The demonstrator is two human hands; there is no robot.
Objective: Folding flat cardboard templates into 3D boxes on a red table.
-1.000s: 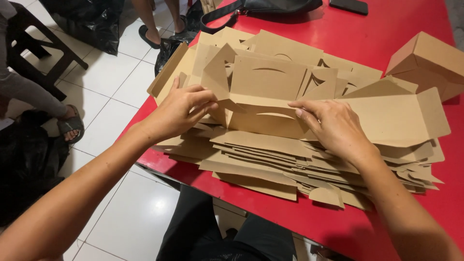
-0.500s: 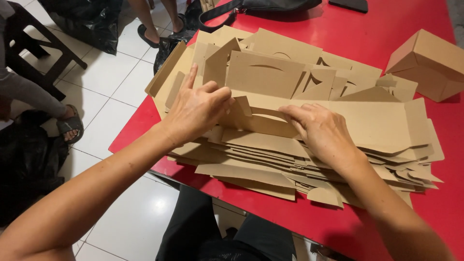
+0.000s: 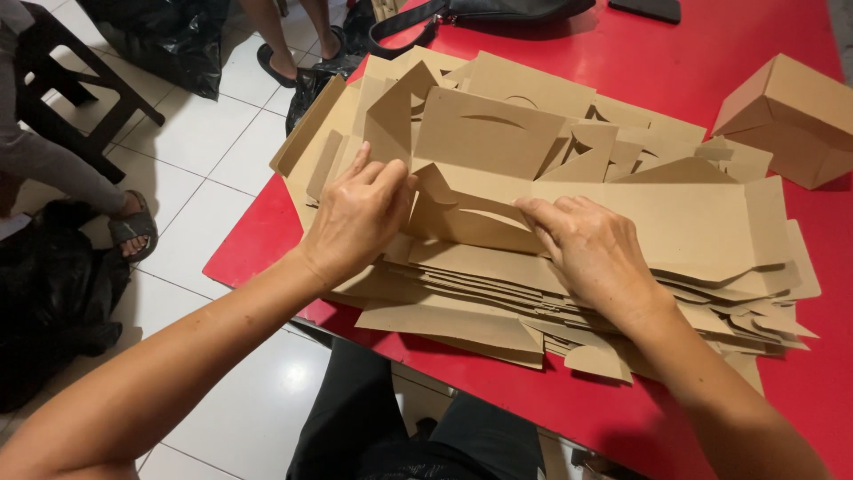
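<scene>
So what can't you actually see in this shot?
- Head view: the right hand covers the fold under its palm.
- The left hand's fingertips go behind a raised flap.
- The stack of cardboard blanks hides its lower sheets; no count possible.
- The folded box and black bag are cut off by the frame edge.

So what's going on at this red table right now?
A person works with both bare hands on a flat brown cardboard box blank lying on top of a messy stack of similar blanks on the red table. The left hand pinches and lifts a flap at the blank's left end, while the right hand presses down on its middle. One assembled cardboard box sits at the far right. A black bag lies at the table's far edge, and other people's feet show on the tiled floor.
</scene>
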